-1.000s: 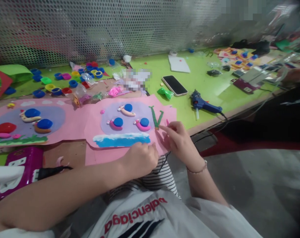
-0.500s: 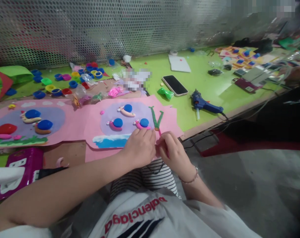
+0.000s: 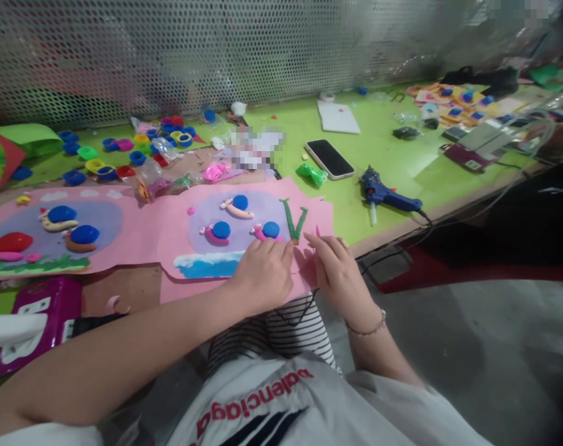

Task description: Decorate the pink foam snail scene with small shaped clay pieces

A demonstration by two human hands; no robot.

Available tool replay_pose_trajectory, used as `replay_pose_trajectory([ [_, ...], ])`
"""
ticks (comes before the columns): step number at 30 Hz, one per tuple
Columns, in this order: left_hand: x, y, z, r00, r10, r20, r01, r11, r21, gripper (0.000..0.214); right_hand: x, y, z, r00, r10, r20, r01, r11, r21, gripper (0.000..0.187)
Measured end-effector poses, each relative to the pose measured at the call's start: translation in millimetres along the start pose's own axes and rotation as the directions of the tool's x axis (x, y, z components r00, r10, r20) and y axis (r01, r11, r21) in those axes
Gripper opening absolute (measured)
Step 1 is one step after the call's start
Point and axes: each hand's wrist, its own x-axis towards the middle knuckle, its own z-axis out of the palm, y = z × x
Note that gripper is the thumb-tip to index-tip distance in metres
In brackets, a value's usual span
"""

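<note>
My left hand (image 3: pixel 264 272) rests on the lower part of the pink paper (image 3: pixel 319 214), its fingers curled and pressed together by the foot of a green clay V shape (image 3: pixel 294 222). Whatever lies under those fingertips is hidden. Just to the right, my right hand (image 3: pixel 340 272) pinches a thin pink stick (image 3: pixel 317 231), of which only a short pointed end shows. On the same paper are several clay snails with blue shells, such as the pink snail (image 3: pixel 216 234), above a blue and white clay strip (image 3: pixel 207 265).
A similar decorated pink sheet (image 3: pixel 139 223) lies to the left. Colored caps (image 3: pixel 137 158) and plastic bags are spread behind it. To the right are a phone (image 3: pixel 330 159), a green packet (image 3: pixel 311 174) and a blue glue gun (image 3: pixel 388 195) with its cord. A purple power strip (image 3: pixel 62 310) sits at lower left.
My right hand has moved a little right and up, away from the V's foot, with the pink stick's tip now pointing upward. My left hand has stayed in place.
</note>
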Motion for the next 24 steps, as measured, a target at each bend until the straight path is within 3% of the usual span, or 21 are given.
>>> replay_pose_trajectory([
  [4, -0.1, 0.9, 0.7, 1.0, 0.004, -0.011, -0.004, 1.0, 0.013, 0.052, 2.5, 3.8, 2.9, 0.997, 0.036, 0.063, -0.025, 0.985, -0.171, 0.044],
  [12, 0.9, 2.7, 0.5, 1.0, -0.009, -0.012, 0.009, 1.0, 0.006, 0.052, 2.4, 0.9, 4.6, 0.991, 0.078, 0.106, -0.05, 0.968, -0.246, 0.045],
  [18, 1.1, 3.0, 0.8, 0.999, -0.033, -0.01, 0.033, 0.999, -0.009, 0.05, 3.7, 1.9, 4.1, 0.989, 0.086, 0.123, -0.054, 0.969, -0.242, 0.044],
  [24, 0.9, 2.6, 1.7, 0.999, -0.032, -0.015, 0.032, 0.999, -0.004, 0.051, 1.7, 5.0, 5.6, 0.997, 0.073, 0.033, -0.067, 0.987, -0.143, 0.045],
])
